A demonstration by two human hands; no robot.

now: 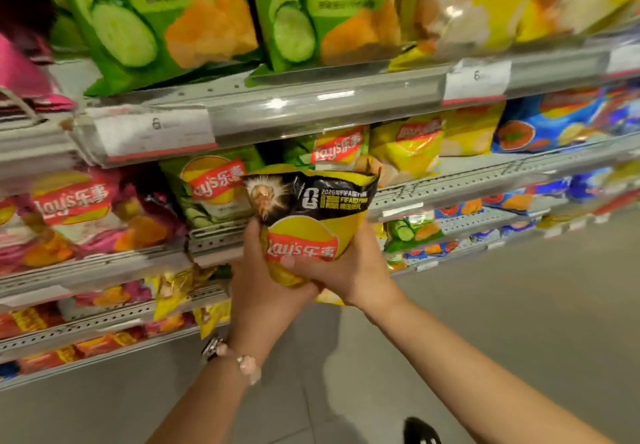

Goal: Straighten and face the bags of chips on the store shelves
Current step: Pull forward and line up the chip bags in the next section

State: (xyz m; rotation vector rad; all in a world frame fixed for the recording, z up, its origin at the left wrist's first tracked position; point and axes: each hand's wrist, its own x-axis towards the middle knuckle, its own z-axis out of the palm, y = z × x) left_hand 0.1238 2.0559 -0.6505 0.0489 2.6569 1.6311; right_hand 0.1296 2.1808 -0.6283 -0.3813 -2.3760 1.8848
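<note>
Yellow chip bag (311,232) upright before the shelves (311,104), left hand (263,281) and right hand (349,270) each with grip curled around its lower half

A shop aisle — tiered metal shelves (450,187) run behind and to both sides of the gripped bag, packed with branded chip bags (79,208). Above the grip, clear rails hold paper price tags (156,132) — a grey tiled floor (519,288) lies below.

Yellow chip bag (311,222) w/ black top band, red logo; green cucumber-print bags (156,18) above.
</note>
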